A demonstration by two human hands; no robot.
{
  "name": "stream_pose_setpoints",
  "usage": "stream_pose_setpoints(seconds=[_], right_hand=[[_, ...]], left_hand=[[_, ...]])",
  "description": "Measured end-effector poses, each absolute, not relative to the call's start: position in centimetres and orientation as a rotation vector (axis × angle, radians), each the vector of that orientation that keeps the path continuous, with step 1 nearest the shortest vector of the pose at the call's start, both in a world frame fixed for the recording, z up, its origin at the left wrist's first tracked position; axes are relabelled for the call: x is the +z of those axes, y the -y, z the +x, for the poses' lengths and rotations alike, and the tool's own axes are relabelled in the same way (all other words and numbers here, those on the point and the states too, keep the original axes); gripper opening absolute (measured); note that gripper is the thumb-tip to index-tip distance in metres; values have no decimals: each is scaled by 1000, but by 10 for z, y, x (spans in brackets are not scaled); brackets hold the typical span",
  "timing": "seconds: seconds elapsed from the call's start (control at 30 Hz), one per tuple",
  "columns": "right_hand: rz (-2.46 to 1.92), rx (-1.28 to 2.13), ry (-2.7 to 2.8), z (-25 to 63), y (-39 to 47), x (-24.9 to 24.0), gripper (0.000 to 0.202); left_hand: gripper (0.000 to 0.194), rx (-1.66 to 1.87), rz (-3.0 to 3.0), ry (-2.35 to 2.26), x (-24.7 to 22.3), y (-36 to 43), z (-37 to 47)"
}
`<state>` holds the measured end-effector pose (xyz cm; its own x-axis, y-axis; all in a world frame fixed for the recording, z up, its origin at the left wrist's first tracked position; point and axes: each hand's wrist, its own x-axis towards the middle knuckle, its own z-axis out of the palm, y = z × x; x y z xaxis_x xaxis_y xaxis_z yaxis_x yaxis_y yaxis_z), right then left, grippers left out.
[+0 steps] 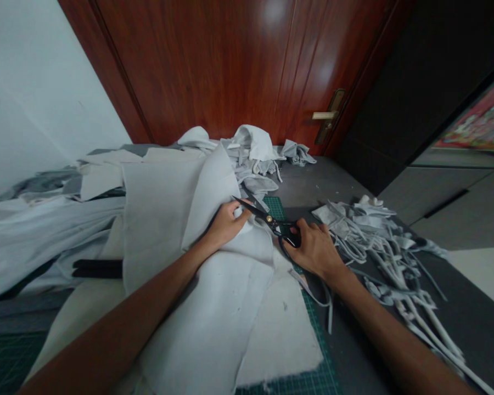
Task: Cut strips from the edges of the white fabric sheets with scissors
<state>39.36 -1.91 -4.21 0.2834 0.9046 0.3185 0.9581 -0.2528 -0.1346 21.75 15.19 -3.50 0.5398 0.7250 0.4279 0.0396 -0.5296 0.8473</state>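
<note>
My right hand (316, 248) is closed round the handles of black scissors (269, 219). Their blades are spread apart and point up and to the left. Beside the blade tips, my left hand (229, 222) pinches the edge of a large pale grey fabric (226, 291). The fabric is folded up under and around the left hand, and one flap (214, 186) stands up behind it. Beneath it lies a cream fabric piece (284, 323) with a frayed edge. A thin fabric strip (319, 296) hangs below the scissors. Part of the left fingertips is hidden by the blade.
A green cutting mat (329, 362) shows under the fabric. Fabric scraps and strips (379, 241) are heaped on the right, with more scraps (255, 148) at the back. Folded cloth (57, 230) lies on the left. Behind stands a brown wooden door (214, 66).
</note>
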Motion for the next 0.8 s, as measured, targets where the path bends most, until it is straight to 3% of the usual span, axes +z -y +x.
stream_pose_setpoints(seconds=[0.8], right_hand=[[-2256, -147, 1703, 396, 19, -38, 31]], left_hand=[[30, 1031, 1926, -646, -35, -150, 217]])
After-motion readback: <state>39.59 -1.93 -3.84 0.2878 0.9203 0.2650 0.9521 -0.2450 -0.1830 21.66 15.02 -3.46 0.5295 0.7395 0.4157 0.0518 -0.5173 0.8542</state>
